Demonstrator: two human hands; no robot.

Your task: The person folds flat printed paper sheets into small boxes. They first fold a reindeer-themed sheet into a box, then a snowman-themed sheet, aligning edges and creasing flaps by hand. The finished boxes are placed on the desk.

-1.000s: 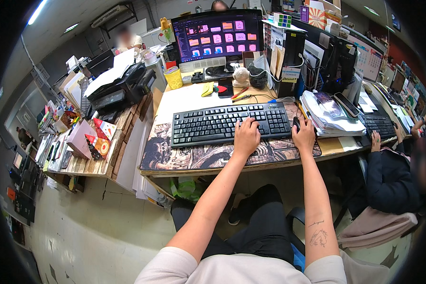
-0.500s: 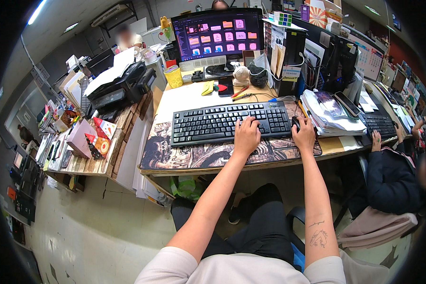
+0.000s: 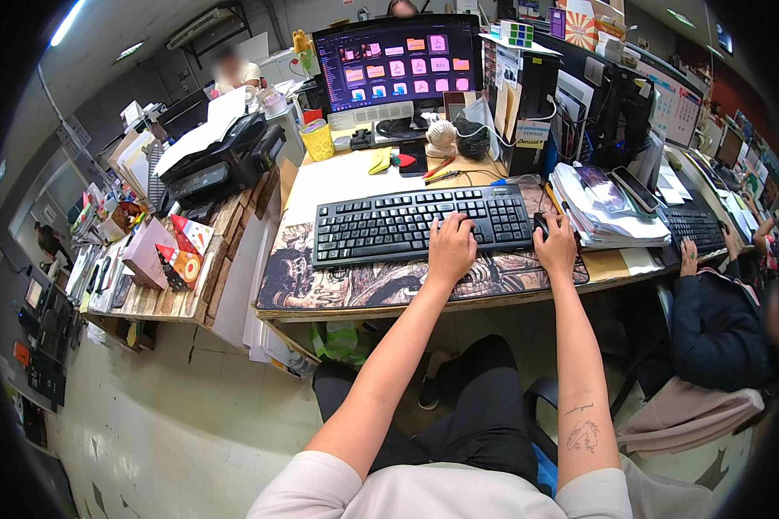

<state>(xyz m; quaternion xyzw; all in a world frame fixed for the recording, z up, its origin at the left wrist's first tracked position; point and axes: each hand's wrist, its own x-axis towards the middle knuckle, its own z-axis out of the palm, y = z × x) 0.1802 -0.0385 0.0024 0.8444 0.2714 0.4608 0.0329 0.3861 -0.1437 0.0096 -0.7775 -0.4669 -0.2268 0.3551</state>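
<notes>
My left hand (image 3: 451, 248) rests on the right part of a black keyboard (image 3: 389, 225), fingers spread over the keys. My right hand (image 3: 556, 248) is cupped over a black mouse (image 3: 541, 223) just right of the keyboard. Both lie on a long printed desk mat (image 3: 320, 281) covering the front of the desk. A monitor (image 3: 398, 59) with rows of coloured tiles stands at the back of the desk.
A stack of papers and magazines (image 3: 601, 203) sits right of the mouse. A black printer (image 3: 221, 160) and boxes fill the wooden shelf at left. A yellow cup (image 3: 318, 138) stands near the monitor. Another person in dark clothes (image 3: 718, 311) types at the adjoining desk on the right.
</notes>
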